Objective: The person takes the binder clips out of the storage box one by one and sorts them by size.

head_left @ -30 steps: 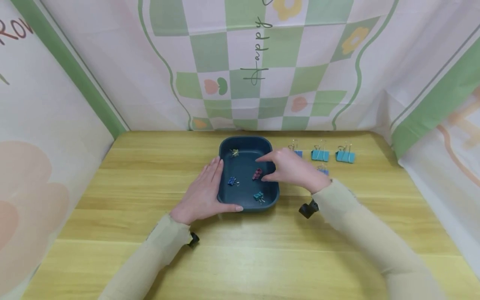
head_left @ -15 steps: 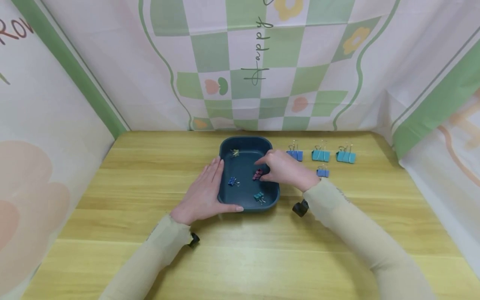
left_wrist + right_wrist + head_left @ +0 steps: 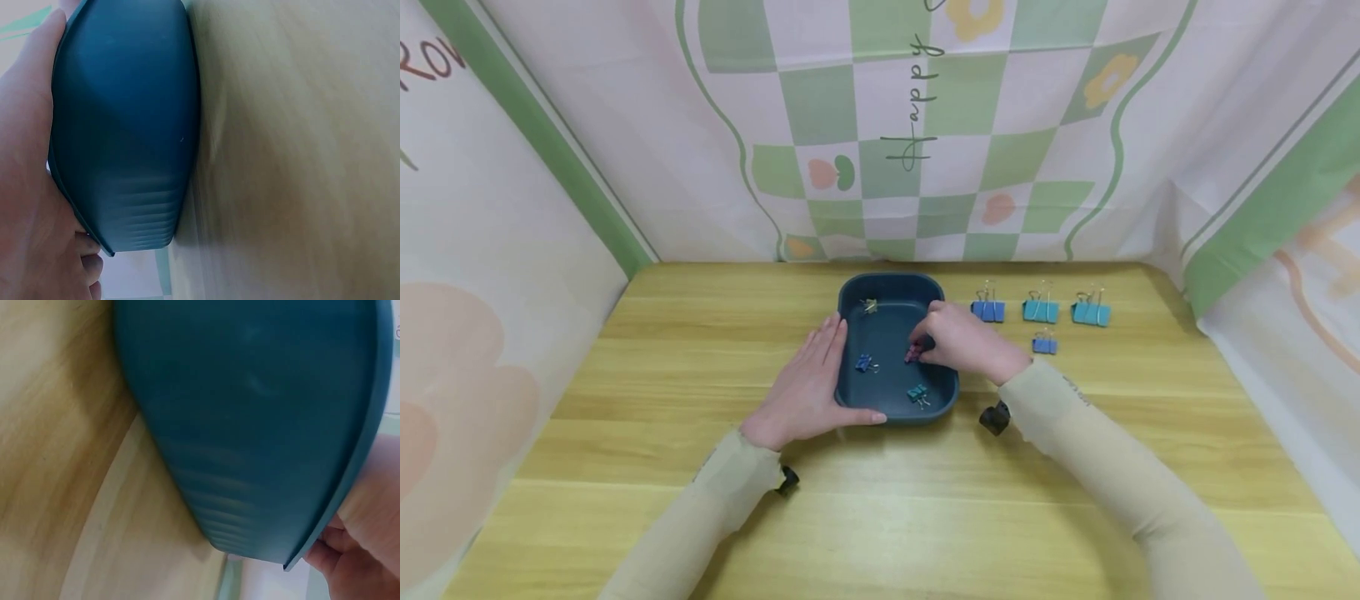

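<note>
A dark teal rectangular tray [image 3: 887, 408] sits on the table, with several small binder clips inside it. My left hand [image 3: 801, 383] rests along the tray's left rim, fingers straight and thumb at the front edge; the left wrist view shows that hand [image 3: 31, 181] against the rim. Reaching over the right rim, my right hand [image 3: 966, 340] pinches a small dark pink binder clip [image 3: 912, 354] between thumb and fingertips. A gold clip [image 3: 869, 306], a dark blue clip [image 3: 864, 363] and a teal clip [image 3: 917, 393] lie around it. In the right wrist view, the tray wall hides the fingertips.
Right of the tray, larger binder clips stand in a row: a blue one [image 3: 988, 311] and two turquoise ones [image 3: 1041, 311]. A smaller blue clip [image 3: 1044, 344] stands in front of them. Printed curtains [image 3: 955, 167] hang behind and beside the wooden table [image 3: 887, 517].
My right hand has moved left and farther into the tray, its thumb and fingers closing on the pink binder clip. The left hand and the tray have kept their place.
</note>
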Demonstrator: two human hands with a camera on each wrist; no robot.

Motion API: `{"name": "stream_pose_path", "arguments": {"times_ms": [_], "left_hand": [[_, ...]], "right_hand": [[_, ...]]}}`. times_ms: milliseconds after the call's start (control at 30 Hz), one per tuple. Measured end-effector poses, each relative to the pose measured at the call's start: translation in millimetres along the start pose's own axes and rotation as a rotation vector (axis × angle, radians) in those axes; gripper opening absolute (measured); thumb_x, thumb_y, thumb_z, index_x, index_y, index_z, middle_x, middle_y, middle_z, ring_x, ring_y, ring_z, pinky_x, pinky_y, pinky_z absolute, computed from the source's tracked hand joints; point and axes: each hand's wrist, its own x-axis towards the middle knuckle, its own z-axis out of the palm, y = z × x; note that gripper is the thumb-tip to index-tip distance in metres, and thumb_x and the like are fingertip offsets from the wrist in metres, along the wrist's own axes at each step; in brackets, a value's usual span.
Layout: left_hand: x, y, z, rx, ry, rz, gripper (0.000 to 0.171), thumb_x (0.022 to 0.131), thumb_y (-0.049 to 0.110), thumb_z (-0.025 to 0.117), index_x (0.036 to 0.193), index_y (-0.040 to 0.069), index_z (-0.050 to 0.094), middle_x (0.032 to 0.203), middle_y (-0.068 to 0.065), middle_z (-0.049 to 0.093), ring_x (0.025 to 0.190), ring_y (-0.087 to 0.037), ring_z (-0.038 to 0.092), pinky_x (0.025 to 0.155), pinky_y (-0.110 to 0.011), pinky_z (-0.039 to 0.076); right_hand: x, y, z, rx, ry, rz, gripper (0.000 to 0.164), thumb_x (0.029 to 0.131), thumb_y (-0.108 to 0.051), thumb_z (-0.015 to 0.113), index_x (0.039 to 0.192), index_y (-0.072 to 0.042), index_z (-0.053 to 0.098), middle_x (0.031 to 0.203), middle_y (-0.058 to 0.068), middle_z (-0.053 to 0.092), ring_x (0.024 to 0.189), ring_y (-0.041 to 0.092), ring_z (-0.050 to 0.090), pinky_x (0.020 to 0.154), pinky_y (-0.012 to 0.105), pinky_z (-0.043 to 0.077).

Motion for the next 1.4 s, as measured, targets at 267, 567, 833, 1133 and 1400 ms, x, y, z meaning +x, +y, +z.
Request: {"name": "stream_pose_path", "arguments": {"times_ms": [267, 567, 833, 1133, 1400], "left_hand": [[0.1, 0.2, -0.2, -0.003, 0.006, 0.001, 0.139, 0.072, 0.097, 0.045, 0.162, 0.002, -0.001, 0.169, -0.014, -0.003, 0.154, -0.021, -0.006, 0.123, -0.036, 0.004], [0.3, 1.1, -2.4, -0.015, -0.011, -0.014, 0.139, 0.071, 0.098, 0.044, 0.162, 0.003, -0.001, 0.169, -0.013, -0.004, 0.154, -0.018, -0.008, 0.122, -0.033, 0.001], [-0.1, 0.3, -2.5, -0.017, -0.005, -0.011, 0.139, 0.071, 0.098, 0.042, 0.162, 0.001, 0.002, 0.169, -0.014, -0.003, 0.154, -0.019, -0.007, 0.123, -0.034, 0.002], [-1.5, 1.0, -2.4, -0.016, -0.005, -0.008, 0.139, 0.071, 0.098, 0.043, 0.162, 0.001, 0.002, 0.169, -0.015, -0.001, 0.154, -0.021, -0.005, 0.123, -0.034, 0.002], [-0.7, 0.4, -1.6, -0.015, 0.000, -0.005, 0.139, 0.071, 0.098, 0.043, 0.162, 0.002, 0.001, 0.169, -0.014, -0.002, 0.154, -0.020, -0.006, 0.123, -0.034, 0.002]], "right_hand": [[0, 1, 1, -0.003, 0.029, -0.036, 0.016, 0.081, -0.010, 0.086, 0.096, -0.010, 0.083, 0.093, 0.000, 0.075, 0.083, 0.018, 0.055, 0.072, 0.034, 0.052], [4, -2, 0, -0.051, -0.017, -0.006, 0.016, 0.079, -0.002, 0.084, 0.094, -0.011, 0.083, 0.088, -0.001, 0.073, 0.083, 0.021, 0.053, 0.073, 0.035, 0.050], [3, 2, 3, 0.028, 0.026, -0.013, 0.013, 0.081, -0.005, 0.084, 0.091, -0.013, 0.082, 0.083, -0.005, 0.070, 0.083, 0.018, 0.052, 0.072, 0.033, 0.047], [-4, 3, 3, 0.165, 0.111, 0.007, 0.016, 0.080, -0.006, 0.083, 0.093, -0.013, 0.080, 0.086, -0.006, 0.067, 0.088, 0.017, 0.056, 0.077, 0.037, 0.050], [-10, 3, -4, 0.240, 0.180, 0.010, 0.019, 0.079, -0.005, 0.084, 0.095, -0.012, 0.078, 0.088, -0.005, 0.070, 0.082, 0.015, 0.063, 0.074, 0.036, 0.055]]}}
